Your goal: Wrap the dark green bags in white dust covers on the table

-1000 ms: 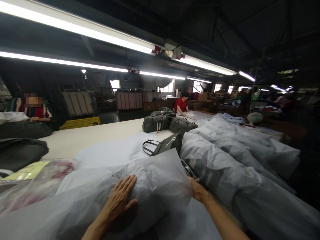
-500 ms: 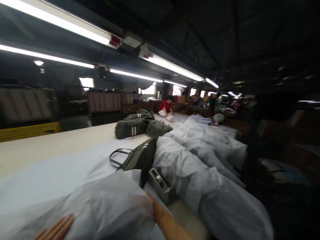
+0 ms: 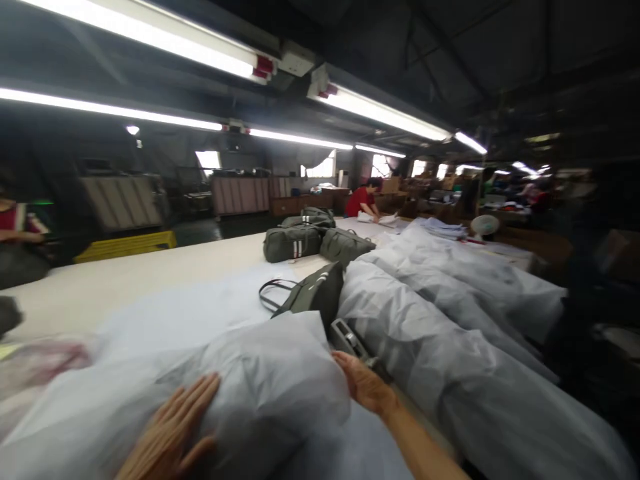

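Note:
A bulky bundle in a thin white wrapping sheet (image 3: 260, 373) lies on the table in front of me. My left hand (image 3: 175, 427) rests flat on top of it, fingers stretched out. At the bundle's right end, my right hand (image 3: 363, 380) has its bent fingers on the edge of the sheet; the thumb is partly hidden. What is inside the wrapping does not show clearly. Just beyond my right hand sits a grey tape dispenser (image 3: 350, 339). Behind the bundle lies a dark green duffel bag (image 3: 315, 293) with a strap loop.
Large white-wrapped bundles (image 3: 430, 353) line the right side. More green duffel bags (image 3: 295, 243) stand farther along the pale table (image 3: 200, 267). A person in red (image 3: 361, 200) leans over the far end. Another person (image 3: 17, 227) is at the left edge, near a yellow rail (image 3: 127, 245).
My view has swung left. My left hand has come farther over the bundle. My right hand, earlier partly covered by the sheet, now shows at its right edge.

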`<state>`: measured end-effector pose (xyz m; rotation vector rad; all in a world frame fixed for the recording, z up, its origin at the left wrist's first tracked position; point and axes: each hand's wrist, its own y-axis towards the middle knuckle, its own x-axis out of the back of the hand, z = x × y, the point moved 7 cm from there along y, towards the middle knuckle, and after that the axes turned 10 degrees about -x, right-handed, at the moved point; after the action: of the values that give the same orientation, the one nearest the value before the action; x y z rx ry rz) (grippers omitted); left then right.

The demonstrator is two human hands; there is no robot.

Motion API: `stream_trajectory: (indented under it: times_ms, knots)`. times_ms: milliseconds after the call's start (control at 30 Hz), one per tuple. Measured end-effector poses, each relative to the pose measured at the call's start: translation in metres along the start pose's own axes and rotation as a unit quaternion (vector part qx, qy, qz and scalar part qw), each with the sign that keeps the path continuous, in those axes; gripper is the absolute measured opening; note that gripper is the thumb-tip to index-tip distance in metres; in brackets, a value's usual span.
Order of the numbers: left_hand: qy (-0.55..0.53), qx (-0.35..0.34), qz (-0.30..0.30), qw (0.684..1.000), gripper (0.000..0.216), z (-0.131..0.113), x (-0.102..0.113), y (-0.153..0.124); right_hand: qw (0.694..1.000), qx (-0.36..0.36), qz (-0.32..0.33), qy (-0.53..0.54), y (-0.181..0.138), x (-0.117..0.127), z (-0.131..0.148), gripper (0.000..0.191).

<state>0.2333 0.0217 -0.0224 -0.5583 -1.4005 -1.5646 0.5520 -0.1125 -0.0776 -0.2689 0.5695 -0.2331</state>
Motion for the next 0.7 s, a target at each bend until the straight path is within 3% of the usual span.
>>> stream_trajectory:
  times_ms: [133,200,267,367,467,600,700]
  knots:
    - [0.041,0.010,0.068,0.997,0.087,-0.007,0.006,-0.002,0.994,-0.087,0.073,-0.003,-0.028,-0.004,-0.011,0.059]
    - [0.025,0.019,0.078,0.996,0.084,-0.009,0.004,0.003,0.994,-0.073,0.076,0.001,-0.039,-0.002,-0.009,0.076]
    - [0.012,0.023,0.078,0.997,0.083,-0.010,0.003,0.005,0.995,-0.054,0.082,-0.008,-0.044,-0.004,-0.007,0.080]
    - [0.003,0.027,0.081,0.996,0.082,-0.011,0.003,0.005,0.995,-0.054,0.069,-0.049,-0.036,-0.012,-0.010,0.065]
    - [-0.009,0.033,0.092,0.995,0.083,-0.011,0.003,0.003,0.997,-0.050,0.007,-0.064,-0.016,-0.016,-0.009,0.051]
    - [-0.040,0.043,0.121,0.991,0.081,-0.012,0.004,0.005,0.996,-0.020,-0.075,-0.048,0.003,-0.005,-0.002,0.039]
    - [-0.067,0.076,0.158,0.982,0.082,-0.009,0.005,0.007,0.992,-0.032,-0.101,-0.064,0.007,0.004,-0.004,0.038]
